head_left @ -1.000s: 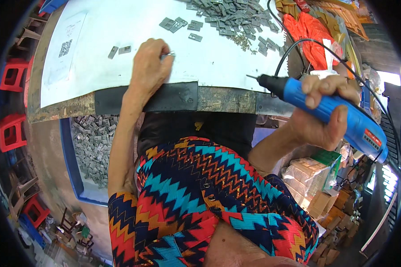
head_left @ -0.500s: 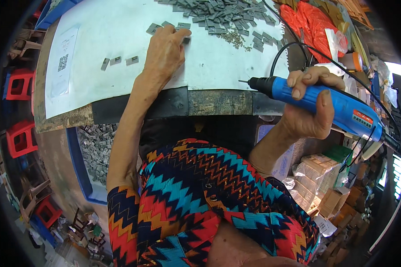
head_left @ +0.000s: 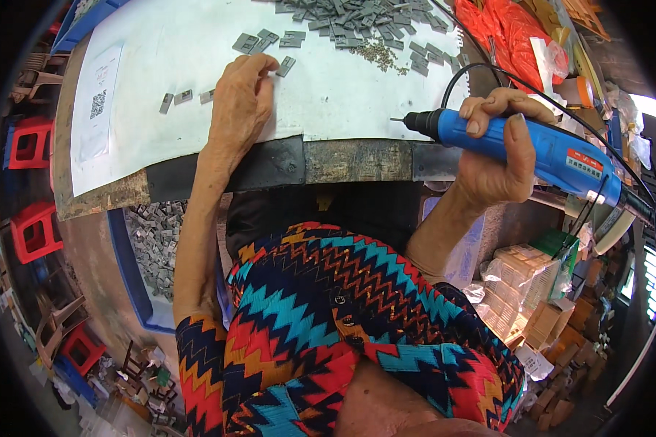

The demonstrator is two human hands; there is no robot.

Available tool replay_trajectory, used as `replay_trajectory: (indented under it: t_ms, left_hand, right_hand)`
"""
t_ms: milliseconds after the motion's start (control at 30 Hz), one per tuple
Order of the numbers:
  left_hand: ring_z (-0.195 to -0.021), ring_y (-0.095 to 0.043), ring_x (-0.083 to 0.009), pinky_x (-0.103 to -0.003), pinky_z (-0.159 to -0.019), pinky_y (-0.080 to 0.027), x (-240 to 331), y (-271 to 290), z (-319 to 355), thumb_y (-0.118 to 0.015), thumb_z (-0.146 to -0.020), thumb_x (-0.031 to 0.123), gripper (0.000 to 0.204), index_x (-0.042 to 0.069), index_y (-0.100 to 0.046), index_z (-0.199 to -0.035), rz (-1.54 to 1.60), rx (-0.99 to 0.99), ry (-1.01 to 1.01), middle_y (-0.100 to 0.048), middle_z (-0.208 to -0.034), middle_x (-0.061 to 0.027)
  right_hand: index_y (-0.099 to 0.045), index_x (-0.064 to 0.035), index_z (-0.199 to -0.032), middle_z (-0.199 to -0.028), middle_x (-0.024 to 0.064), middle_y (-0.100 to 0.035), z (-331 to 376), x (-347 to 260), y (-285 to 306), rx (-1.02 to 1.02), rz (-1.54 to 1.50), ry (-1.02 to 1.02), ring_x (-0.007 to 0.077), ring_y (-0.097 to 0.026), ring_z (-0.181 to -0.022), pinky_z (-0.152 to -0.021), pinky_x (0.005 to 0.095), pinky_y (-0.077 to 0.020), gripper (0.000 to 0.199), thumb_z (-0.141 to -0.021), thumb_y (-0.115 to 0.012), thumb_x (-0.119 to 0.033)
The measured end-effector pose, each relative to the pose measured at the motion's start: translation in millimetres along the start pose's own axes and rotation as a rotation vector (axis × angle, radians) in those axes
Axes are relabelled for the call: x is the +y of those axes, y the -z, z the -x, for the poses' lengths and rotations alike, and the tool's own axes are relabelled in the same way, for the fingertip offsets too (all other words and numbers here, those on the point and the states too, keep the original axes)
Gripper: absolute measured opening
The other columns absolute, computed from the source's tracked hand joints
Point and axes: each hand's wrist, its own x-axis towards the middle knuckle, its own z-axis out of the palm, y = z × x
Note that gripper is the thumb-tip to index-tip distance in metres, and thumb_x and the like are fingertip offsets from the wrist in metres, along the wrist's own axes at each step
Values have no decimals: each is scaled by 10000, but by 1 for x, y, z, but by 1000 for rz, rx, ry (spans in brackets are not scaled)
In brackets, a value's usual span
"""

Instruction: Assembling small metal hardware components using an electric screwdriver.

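My right hand is wrapped round a blue electric screwdriver, its thin bit pointing left past the table's front edge. Its black cable loops up behind. Over the white tabletop sheet, my left hand is closed with bent fingers, its index fingertip at the left edge of a small grey block. Whatever lies beneath those fingers is hidden. Beyond them sit a few loose grey blocks. Left of this hand stands a short row of blocks, one a grey block; the hand partly covers the last one.
At the back lie a large heap of grey blocks and a small pile of screws. A red plastic bag is at the back right. Below the table, a blue-rimmed bin holds many grey pieces. Red stools stand left.
My left hand has moved left and a little nearer, and the block by its fingertip has shifted left. The screwdriver in my right hand has moved slightly left and up.
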Motion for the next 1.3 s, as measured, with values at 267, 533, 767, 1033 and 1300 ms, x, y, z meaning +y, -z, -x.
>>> replay_trajectory:
  t_ms: [267, 533, 767, 1033, 1300]
  left_hand:
    - [-722, -538, -253, -343, -682, -434, -6, -27, -19, -602, -735, 103, 159, -4, -564, -847, -220, 145, -145, -568, -805, -127]
    - [-736, -512, -269, -353, -667, -415, 3, -10, -3, -595, -712, 64, 114, -8, -549, -788, -3, 0, -11, -531, -758, -127]
    - [-693, -495, -220, -318, -640, -409, 11, -6, 12, -594, -716, 47, 115, -4, -549, -809, 156, -55, -10, -513, -747, -101]
    - [-690, -484, -210, -311, -643, -405, 10, -7, 14, -602, -720, 51, 150, 7, -550, -854, 148, -44, -29, -509, -770, -91]
    - [-769, -509, -222, -314, -697, -421, 8, -8, 15, -606, -715, 45, 200, 0, -553, -903, 146, -21, -80, -531, -824, -104]
  right_hand:
    - [-497, 44, -933, -755, 202, -547, -3, 9, 0, 50, 77, 8, 203, -546, -543, -608, 371, -470, 229, -712, -553, 27]
    - [-526, 16, -873, -701, 125, -570, -32, 43, 8, 27, 198, 63, 203, -554, -540, -638, 410, -471, 161, -724, -577, -19]
    - [-544, 54, -836, -676, 165, -579, -41, 58, 13, 82, 267, 185, 228, -568, -523, -587, 366, -487, 144, -708, -590, 5]
    - [-540, 46, -830, -662, 158, -579, -42, 63, 12, 97, 231, 180, 218, -562, -508, -572, 374, -486, 154, -694, -595, -1]
    - [-534, 48, -823, -662, 157, -572, -42, 61, 11, 113, 161, 139, 210, -546, -489, -563, 386, -485, 145, -694, -593, 20]
